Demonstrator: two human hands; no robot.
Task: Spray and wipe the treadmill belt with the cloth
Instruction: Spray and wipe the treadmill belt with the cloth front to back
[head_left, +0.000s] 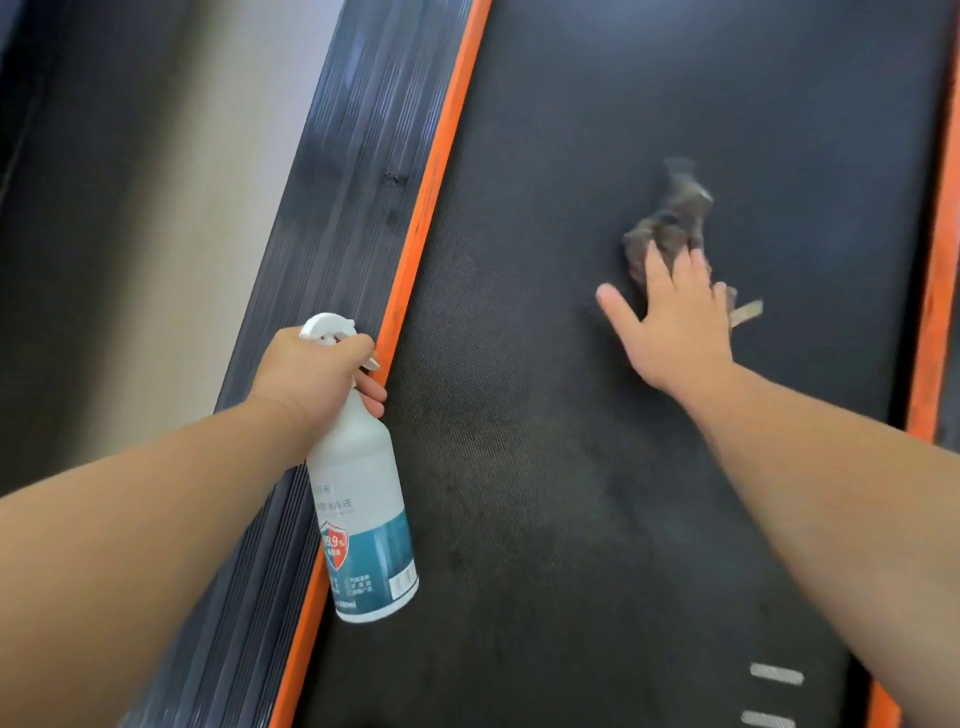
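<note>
- Head view: the treadmill belt (545, 493) runs lengthwise away from the person, edged by a left orange strip (431, 171) and a right orange strip (935, 322). A ribbed side rail (332, 208) lies outside the left one.
- Bare belt spreads wide between the hands.
- The crumpled, blurred cloth (670, 223) lies on the belt's far right part, short of the right strip. The right hand (670, 322) presses it, fingers spread flat.
- The left hand (311, 374) grips the spray bottle (363, 509) by its neck over the belt's left edge. Its long axis follows that edge, nozzle toward the belt, base nearest.
</note>
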